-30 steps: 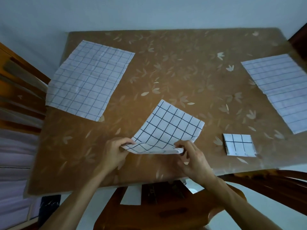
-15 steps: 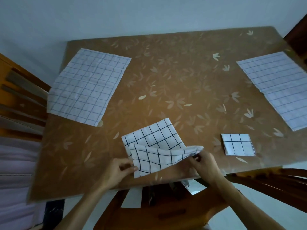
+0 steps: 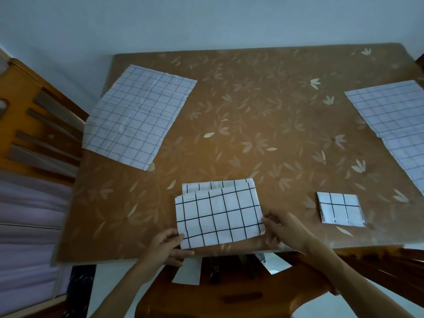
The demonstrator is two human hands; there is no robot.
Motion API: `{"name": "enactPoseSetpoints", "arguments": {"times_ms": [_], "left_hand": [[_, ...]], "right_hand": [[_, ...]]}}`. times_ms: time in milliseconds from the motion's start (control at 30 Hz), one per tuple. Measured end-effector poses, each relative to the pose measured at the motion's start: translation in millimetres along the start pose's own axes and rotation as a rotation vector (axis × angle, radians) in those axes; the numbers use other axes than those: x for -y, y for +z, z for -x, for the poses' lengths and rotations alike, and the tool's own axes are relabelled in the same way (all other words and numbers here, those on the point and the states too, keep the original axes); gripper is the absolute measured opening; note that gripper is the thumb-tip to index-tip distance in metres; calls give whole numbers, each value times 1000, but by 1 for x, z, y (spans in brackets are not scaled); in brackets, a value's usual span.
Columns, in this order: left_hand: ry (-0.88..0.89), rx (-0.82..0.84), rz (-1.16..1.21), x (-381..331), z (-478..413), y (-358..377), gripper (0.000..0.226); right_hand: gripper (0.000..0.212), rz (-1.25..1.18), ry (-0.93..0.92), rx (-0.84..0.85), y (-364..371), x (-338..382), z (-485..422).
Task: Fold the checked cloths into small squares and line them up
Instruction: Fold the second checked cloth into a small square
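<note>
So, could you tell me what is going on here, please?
A person is folding a white cloth with bold black checks at the near edge of the brown leaf-patterned table. The left hand holds its near left corner and the right hand pinches its right edge; it lies doubled over, not yet a small square. One small folded checked square lies to its right. One large unfolded checked cloth lies far left, a second unfolded checked cloth far right.

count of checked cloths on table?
4: flat white checked cloth far left; second flat cloth far right, cut by frame; half-folded cloth near edge; small folded square near right.
</note>
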State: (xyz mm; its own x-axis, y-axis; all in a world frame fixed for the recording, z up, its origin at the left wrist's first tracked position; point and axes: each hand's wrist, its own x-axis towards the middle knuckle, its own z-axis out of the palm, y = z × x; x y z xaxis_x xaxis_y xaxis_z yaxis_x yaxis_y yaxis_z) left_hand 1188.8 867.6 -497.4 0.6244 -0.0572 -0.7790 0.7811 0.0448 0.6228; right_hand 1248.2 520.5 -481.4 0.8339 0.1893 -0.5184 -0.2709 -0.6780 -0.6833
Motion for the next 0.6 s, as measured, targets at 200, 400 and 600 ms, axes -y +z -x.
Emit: {"name": "enactPoseSetpoints", "arguments": {"times_ms": [200, 400, 600], "left_hand": [[39, -106, -40, 4, -17, 4, 28], [104, -102, -117, 0, -19, 10, 25], [135, -90, -182, -8, -14, 12, 34]], "right_hand": [[42, -159, 114, 117, 16, -7, -10], [12, -10, 248, -68, 28, -12, -15], [14, -134, 289, -174, 37, -16, -18]]}}
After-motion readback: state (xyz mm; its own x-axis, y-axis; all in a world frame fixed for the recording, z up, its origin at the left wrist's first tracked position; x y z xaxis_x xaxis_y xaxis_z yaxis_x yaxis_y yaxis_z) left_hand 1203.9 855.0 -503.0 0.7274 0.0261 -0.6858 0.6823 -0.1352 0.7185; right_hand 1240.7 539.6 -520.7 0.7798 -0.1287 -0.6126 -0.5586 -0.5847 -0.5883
